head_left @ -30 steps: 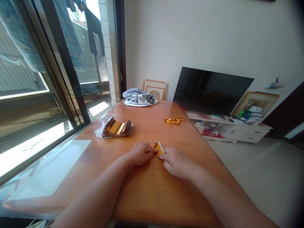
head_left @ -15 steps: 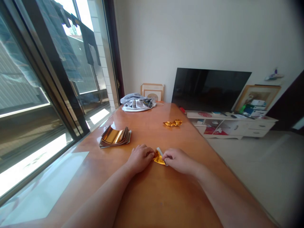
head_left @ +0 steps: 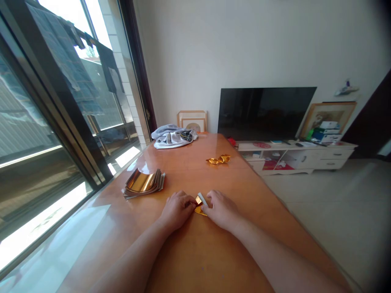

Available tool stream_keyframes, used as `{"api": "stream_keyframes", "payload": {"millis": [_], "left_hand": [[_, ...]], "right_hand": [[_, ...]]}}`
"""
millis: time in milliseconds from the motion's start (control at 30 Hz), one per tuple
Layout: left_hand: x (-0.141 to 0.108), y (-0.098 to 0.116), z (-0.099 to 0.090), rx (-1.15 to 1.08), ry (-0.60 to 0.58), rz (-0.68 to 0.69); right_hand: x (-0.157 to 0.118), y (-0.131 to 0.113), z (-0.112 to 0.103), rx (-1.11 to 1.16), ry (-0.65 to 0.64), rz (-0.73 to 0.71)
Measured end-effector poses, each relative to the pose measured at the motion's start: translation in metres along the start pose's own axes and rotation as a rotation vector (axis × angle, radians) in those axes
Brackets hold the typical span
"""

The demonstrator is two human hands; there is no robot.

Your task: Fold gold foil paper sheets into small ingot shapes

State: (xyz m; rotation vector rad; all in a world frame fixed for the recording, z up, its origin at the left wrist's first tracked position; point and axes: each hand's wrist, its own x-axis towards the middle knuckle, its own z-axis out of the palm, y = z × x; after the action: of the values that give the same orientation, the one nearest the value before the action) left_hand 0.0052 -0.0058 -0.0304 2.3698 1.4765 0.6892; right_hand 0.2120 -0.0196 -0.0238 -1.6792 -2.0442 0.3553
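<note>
Between my hands, low over the wooden table (head_left: 214, 244), is a folded piece of gold foil paper (head_left: 200, 210) with a pale edge showing. My left hand (head_left: 179, 207) is closed on its left end, fingertips pinched together. At its right side, my right hand (head_left: 222, 208) touches the foil with the thumb, while the index finger is lifted and parted from it. Farther up the table lies a twisted gold foil piece (head_left: 218, 159). A curled stack of gold foil sheets (head_left: 143, 182) rests to the left of my hands.
A bundle of grey cloth (head_left: 174, 136) lies at the table's far end. White translucent sheeting (head_left: 82, 236) covers the left edge beside the window. Beyond the table on the right stand a television (head_left: 265, 114) and a white cabinet (head_left: 317, 158).
My right hand's fingers have loosened from their pinch and spread at the foil's right side. My left hand keeps its pinch. The view has shifted slightly.
</note>
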Motion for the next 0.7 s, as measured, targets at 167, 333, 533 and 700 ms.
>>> {"api": "stream_keyframes", "payload": {"millis": [167, 333, 533, 700], "left_hand": [[0.001, 0.002, 0.004, 0.070, 0.014, -0.081], [0.003, 0.001, 0.005, 0.051, -0.001, -0.084], [0.006, 0.001, 0.001, -0.100, -0.004, -0.125], [0.010, 0.006, -0.002, -0.312, -0.054, -0.139]], "right_hand": [[0.002, 0.001, 0.004, 0.018, -0.042, -0.054], [0.005, 0.006, 0.014, 0.201, -0.031, -0.090], [0.012, 0.015, 0.025, 0.387, 0.037, -0.058], [0.017, 0.017, 0.025, 0.453, 0.099, -0.080]]}}
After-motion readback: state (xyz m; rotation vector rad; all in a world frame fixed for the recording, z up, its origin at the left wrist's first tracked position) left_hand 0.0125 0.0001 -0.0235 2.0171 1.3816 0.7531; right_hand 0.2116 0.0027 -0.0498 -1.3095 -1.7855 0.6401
